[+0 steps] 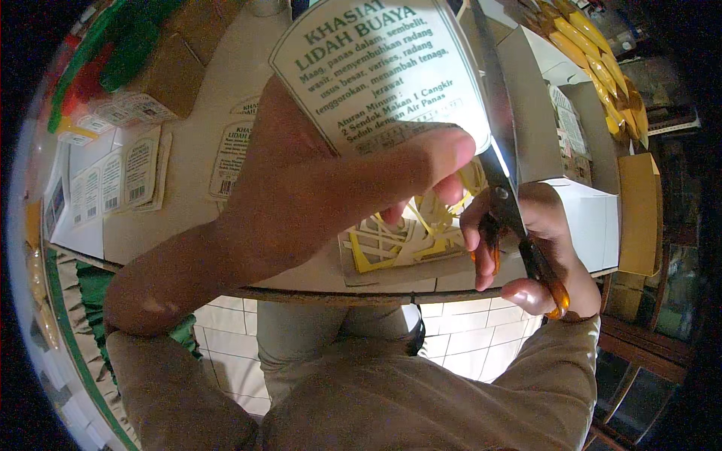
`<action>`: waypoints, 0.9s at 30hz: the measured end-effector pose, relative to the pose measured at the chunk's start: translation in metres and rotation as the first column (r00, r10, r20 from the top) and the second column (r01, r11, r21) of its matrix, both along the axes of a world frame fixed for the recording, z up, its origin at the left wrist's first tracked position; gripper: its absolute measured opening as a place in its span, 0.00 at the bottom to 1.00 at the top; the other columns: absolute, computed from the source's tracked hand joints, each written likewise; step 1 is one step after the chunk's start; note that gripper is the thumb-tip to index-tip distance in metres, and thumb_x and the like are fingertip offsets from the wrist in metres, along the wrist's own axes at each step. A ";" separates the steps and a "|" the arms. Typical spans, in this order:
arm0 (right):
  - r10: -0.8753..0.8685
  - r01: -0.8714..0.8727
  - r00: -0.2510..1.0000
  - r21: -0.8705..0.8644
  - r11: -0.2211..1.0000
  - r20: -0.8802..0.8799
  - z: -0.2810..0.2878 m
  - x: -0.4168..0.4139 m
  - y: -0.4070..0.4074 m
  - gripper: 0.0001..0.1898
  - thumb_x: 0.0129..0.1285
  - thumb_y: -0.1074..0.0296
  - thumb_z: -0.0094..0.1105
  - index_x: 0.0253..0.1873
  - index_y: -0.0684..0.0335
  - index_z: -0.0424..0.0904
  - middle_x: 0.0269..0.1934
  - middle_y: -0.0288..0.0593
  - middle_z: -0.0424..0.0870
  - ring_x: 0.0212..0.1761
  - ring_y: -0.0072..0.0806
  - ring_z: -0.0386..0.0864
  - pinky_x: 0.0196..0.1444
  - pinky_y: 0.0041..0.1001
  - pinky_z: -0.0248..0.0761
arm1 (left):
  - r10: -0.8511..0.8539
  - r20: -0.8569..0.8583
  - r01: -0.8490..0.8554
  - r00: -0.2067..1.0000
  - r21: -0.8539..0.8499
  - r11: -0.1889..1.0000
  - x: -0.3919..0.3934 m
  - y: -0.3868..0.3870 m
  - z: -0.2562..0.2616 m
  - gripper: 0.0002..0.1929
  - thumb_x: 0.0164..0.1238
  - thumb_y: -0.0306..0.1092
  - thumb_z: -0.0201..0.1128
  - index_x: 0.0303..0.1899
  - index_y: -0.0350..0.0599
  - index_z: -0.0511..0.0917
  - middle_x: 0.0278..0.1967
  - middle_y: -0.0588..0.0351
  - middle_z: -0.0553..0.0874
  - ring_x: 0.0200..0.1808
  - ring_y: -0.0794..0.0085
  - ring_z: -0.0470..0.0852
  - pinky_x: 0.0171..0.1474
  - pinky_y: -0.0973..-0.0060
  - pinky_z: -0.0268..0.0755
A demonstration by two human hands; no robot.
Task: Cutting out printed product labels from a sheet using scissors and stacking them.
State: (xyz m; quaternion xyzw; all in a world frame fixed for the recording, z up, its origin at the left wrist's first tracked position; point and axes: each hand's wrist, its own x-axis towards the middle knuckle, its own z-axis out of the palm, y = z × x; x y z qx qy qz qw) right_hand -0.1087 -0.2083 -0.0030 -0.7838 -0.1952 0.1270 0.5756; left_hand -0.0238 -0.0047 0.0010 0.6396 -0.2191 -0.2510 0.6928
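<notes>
Close to the camera, my left hand (316, 197) grips a white paper label (389, 67) with green borders and printed text, thumb on its lower right corner. The fingers of my right hand (541, 237) are in the amber handles of a pair of scissors (502, 194). Their dark blades point away from me and lie along the label's right edge; whether they touch the paper I cannot tell. Beneath both hands, narrow yellow and pale paper offcuts (395, 248) are heaped on a flat sheet at the table's near edge.
Similar labels (141, 166) lie at the left, and another label (230, 158) is partly behind my left wrist. A cardboard box (172, 73) stands at the back left. To the right are an open white box (589, 225) and several yellow packets (592, 51). The table edge (350, 296) runs before my lap.
</notes>
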 end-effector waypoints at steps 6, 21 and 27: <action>-0.061 0.064 0.994 0.023 0.998 -0.090 0.002 -0.003 0.002 0.16 0.43 0.68 0.71 0.34 0.65 0.72 0.19 0.31 0.71 0.17 0.15 0.71 0.21 0.16 0.60 | -0.029 0.032 0.029 0.999 0.000 1.000 0.004 0.000 -0.001 0.16 0.60 0.45 0.57 0.20 0.45 0.73 0.14 0.66 0.69 0.14 0.84 0.61 0.17 0.83 0.51; -0.086 0.089 0.991 0.022 0.996 -0.104 0.001 -0.004 0.004 0.13 0.47 0.70 0.68 0.33 0.65 0.72 0.19 0.30 0.71 0.17 0.14 0.69 0.22 0.15 0.59 | -0.025 0.037 0.027 0.999 -0.037 0.999 0.003 -0.003 -0.002 0.13 0.60 0.43 0.58 0.26 0.44 0.74 0.17 0.64 0.73 0.14 0.85 0.62 0.17 0.85 0.52; -0.112 0.117 0.984 0.029 0.993 -0.137 0.001 -0.006 0.005 0.12 0.48 0.71 0.68 0.33 0.65 0.72 0.21 0.31 0.71 0.18 0.14 0.69 0.22 0.15 0.59 | 0.022 -0.005 -0.022 1.000 -0.019 1.000 0.001 -0.004 0.002 0.20 0.59 0.37 0.60 0.51 0.40 0.71 0.18 0.63 0.74 0.14 0.85 0.62 0.16 0.86 0.53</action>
